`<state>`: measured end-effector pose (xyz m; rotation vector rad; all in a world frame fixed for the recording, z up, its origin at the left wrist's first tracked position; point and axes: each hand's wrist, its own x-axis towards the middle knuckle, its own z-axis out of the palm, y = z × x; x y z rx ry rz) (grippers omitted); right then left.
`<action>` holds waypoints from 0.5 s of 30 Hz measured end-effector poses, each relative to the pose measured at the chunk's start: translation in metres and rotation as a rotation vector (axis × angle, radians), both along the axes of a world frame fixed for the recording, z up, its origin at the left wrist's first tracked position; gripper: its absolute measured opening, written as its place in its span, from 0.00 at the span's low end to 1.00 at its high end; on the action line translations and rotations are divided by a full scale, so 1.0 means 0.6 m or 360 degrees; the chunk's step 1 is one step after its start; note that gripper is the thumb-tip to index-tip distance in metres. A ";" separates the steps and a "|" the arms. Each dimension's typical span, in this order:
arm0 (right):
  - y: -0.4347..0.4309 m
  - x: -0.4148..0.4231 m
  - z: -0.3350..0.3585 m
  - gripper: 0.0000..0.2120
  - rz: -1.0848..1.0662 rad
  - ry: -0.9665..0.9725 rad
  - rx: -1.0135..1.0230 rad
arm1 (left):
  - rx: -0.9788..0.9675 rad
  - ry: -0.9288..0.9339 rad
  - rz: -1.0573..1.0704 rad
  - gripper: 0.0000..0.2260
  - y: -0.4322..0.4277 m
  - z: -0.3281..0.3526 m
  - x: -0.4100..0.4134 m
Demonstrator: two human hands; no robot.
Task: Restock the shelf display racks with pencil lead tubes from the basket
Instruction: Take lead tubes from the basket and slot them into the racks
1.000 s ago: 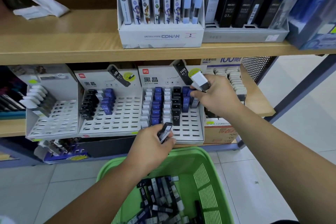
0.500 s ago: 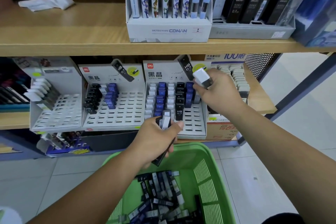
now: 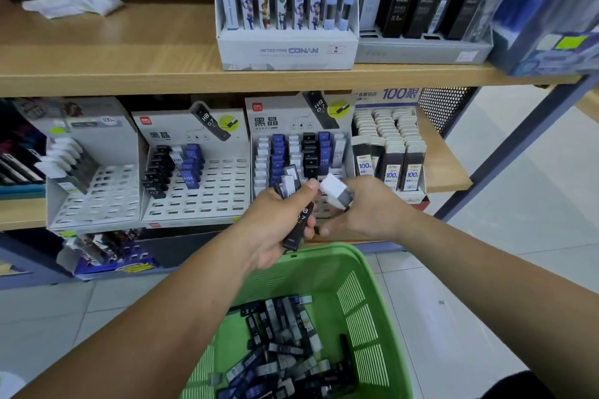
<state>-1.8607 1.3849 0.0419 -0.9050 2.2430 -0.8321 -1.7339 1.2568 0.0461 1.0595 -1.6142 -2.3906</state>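
Several slim black lead tubes [image 3: 301, 219], white-capped

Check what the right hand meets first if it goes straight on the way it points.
Likely the tubes held in the left hand: the right hand, pinching a white-capped tube, points left at them, nearly touching. Depth is unclear.

Head camera faces forward-down, near shelf [image 3: 97, 74], above basket [image 3: 327, 253]

Bare slots across middle rack [image 3: 210, 194], shelf [image 3: 129, 74] overhead
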 end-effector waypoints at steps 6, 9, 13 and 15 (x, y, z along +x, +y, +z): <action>0.014 -0.018 -0.033 0.18 -0.0207 0.0460 0.0241 | 0.0012 0.0011 0.0057 0.12 0.001 0.010 0.014; 0.016 -0.016 -0.025 0.19 -0.0264 0.0585 0.0315 | -0.0146 -0.0020 0.0127 0.12 -0.004 0.010 0.021; -0.001 0.006 -0.002 0.17 -0.0302 0.0469 0.0204 | -0.0320 0.0002 0.0279 0.11 -0.016 0.013 0.035; -0.015 0.031 0.026 0.18 -0.0351 0.0128 -0.0118 | -0.0380 0.0034 0.0354 0.11 -0.024 0.015 0.046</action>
